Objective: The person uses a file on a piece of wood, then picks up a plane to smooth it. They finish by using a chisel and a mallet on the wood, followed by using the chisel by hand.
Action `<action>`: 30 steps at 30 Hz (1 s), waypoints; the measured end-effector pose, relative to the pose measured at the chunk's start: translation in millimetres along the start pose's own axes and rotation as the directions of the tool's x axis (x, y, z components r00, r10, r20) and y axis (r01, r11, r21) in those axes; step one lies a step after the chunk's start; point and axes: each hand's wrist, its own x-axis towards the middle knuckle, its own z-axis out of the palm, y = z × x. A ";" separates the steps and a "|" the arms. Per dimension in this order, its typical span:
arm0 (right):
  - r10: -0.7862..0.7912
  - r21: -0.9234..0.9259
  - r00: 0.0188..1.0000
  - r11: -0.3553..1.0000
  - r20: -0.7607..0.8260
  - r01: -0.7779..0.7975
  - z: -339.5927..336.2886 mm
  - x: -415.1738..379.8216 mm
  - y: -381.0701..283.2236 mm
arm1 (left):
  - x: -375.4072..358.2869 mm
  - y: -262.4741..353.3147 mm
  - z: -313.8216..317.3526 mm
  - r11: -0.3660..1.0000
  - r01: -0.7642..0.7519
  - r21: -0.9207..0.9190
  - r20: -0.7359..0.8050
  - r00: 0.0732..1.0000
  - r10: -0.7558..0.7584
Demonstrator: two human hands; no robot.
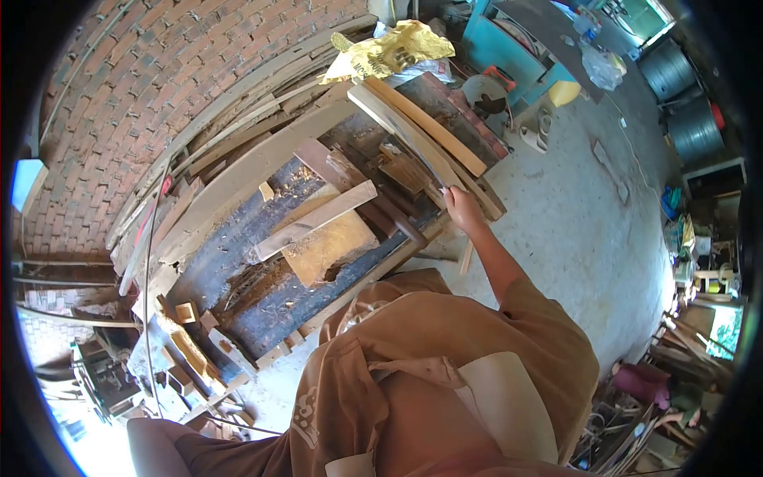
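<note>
Fingers curled, your right hand (458, 205) grips what looks like a slim strip (430, 170) beside the planks (439, 133) on the workbench (266, 326), left hand out of view, a handling step seemingly calling for steady control next.

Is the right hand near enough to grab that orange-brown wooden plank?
Probably yes: the orange-brown wooden plank has its near end just beyond the right hand, with nothing lying over that end. Whether the fingers are free is hard to tell.
</note>
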 end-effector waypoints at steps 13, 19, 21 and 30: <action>0.058 -0.397 0.995 0.917 0.079 -0.021 34.1 90.1 36.6 | -51.0 25.2 -8.1 0.830 0.283 0.481 0.055 0.935 -0.351; 0.062 -0.371 0.998 0.927 -0.003 -0.058 38.2 96.9 19.3 | -65.0 57.6 -46.5 0.587 0.336 0.737 -0.026 0.881 -0.472; 0.021 -0.390 1.000 0.921 0.005 -0.018 35.5 96.4 1.9 | -78.8 66.6 -54.7 0.499 0.369 0.784 -0.077 0.856 -0.511; -0.368 -0.038 0.923 0.930 -0.116 0.366 44.1 90.9 -34.4 | -202.3 51.1 25.6 0.399 0.583 0.708 0.163 0.416 -0.895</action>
